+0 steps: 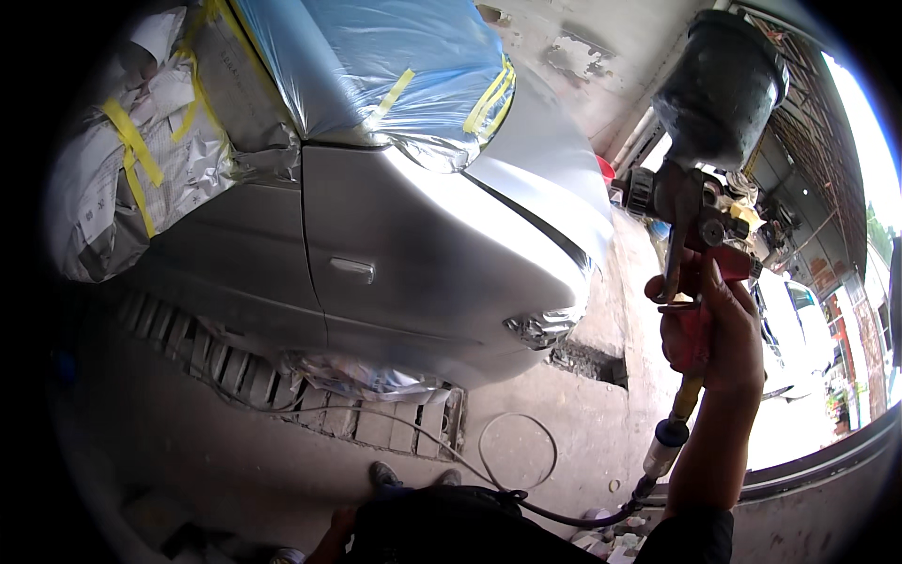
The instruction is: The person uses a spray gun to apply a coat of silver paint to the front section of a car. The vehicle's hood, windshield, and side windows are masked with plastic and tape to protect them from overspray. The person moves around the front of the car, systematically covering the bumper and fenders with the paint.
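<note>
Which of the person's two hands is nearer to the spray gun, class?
The right. The right hand is wrapped around the handle of the spray gun; the left hand, partly hidden, is low beside the body, well away from it.

The right hand (pixel 722 329) gripped a spray gun (pixel 686 202) by its red handle, upright, the dark cup (pixel 719 89) on top and the nozzle (pixel 640 192) facing left. A hose (pixel 575 522) ran from the handle to the floor (pixel 235 461), looped once and went on over the slats (pixel 376 423). The left hand (pixel 342 520) hung low beside dark clothing (pixel 432 526), its grip unclear. A silver car (pixel 404 240) filled the middle, a blue sheet (pixel 413 47) with yellow tape (pixel 393 92) over its upper part, printed paper (pixel 89 179) farther left. Shoes (pixel 383 473) stood near the slats.
</note>
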The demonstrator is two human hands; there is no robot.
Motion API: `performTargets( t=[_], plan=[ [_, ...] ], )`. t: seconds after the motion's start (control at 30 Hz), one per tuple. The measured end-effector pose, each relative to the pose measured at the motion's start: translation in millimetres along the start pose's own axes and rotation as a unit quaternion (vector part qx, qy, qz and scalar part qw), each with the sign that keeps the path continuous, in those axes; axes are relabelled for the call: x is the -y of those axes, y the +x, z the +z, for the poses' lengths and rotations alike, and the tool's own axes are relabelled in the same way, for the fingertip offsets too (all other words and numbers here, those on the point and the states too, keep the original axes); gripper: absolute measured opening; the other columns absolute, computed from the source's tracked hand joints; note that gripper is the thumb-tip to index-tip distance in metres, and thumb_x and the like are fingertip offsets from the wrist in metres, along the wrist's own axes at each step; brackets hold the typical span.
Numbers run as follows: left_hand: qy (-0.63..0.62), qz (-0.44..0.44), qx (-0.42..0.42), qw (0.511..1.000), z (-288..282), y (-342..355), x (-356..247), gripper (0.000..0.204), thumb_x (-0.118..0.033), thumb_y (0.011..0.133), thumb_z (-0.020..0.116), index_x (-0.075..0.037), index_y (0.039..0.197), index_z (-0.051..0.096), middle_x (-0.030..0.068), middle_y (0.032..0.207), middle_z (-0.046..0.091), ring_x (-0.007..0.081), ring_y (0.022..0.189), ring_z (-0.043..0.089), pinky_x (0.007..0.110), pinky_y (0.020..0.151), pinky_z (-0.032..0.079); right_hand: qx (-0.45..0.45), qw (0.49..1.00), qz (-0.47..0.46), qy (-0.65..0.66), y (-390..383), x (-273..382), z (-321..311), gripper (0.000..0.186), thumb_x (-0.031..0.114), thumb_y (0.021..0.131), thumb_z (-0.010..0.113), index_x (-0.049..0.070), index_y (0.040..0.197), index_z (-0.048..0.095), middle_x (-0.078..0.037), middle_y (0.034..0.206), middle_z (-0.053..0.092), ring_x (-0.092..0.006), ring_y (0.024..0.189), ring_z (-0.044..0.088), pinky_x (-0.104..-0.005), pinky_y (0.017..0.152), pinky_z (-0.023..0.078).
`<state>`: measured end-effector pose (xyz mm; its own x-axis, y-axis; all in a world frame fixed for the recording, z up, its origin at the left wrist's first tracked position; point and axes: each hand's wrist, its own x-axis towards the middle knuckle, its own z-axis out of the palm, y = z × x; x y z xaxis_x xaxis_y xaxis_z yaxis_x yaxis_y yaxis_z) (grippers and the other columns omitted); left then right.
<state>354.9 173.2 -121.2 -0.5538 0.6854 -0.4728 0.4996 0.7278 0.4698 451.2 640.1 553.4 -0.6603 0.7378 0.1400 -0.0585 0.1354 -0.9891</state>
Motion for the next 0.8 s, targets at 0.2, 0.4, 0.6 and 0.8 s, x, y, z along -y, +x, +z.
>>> performTargets(
  t=[0.2,0.4,0.6,0.8],
  plan=[
    [-0.137,-0.154,0.055,0.977,-36,-2,-44,0.029,-0.032,0.076,0.058,-0.004,0.078,0.067,0.0172,0.079,0.065,0.0340,0.073,0.064,0.044,0.065,0.051,-0.161,0.981,0.087,-0.057,-20,-25,-66,0.030,0.029,0.096,0.044,0.003,0.108,0.053,-0.012,0.083,0.063,-0.0119,0.045,0.052,-0.0227,0.035,0.036],
    [-0.274,-0.208,0.001,0.939,-53,15,-58,0.029,-0.029,0.077,0.061,0.000,0.079,0.062,0.0143,0.071,0.063,0.0251,0.064,0.062,0.037,0.062,0.050,-0.191,0.973,0.115,-0.063,-33,-40,-117,0.035,0.031,0.094,0.045,0.000,0.111,0.050,-0.018,0.092,0.064,-0.0142,0.042,0.053,-0.0251,0.033,0.040],
    [-0.432,-0.009,0.089,0.897,-106,83,-174,0.015,-0.018,0.084,0.060,-0.005,0.090,0.060,0.0013,0.073,0.061,0.0091,0.066,0.056,0.026,0.063,0.046,-0.135,0.986,0.092,-0.031,-22,-30,-84,0.035,0.030,0.094,0.047,-0.001,0.112,0.049,-0.019,0.094,0.064,-0.0144,0.043,0.053,-0.0244,0.034,0.039],
    [-0.383,0.242,0.236,0.860,-142,85,-264,0.038,-0.025,0.084,0.064,-0.004,0.114,0.054,0.0067,0.098,0.060,0.0135,0.091,0.055,0.029,0.083,0.044,-0.043,0.999,0.021,-0.010,-15,-9,13,0.032,0.026,0.094,0.048,-0.001,0.111,0.049,-0.015,0.086,0.062,-0.0145,0.044,0.054,-0.0235,0.034,0.039]
  ],
)
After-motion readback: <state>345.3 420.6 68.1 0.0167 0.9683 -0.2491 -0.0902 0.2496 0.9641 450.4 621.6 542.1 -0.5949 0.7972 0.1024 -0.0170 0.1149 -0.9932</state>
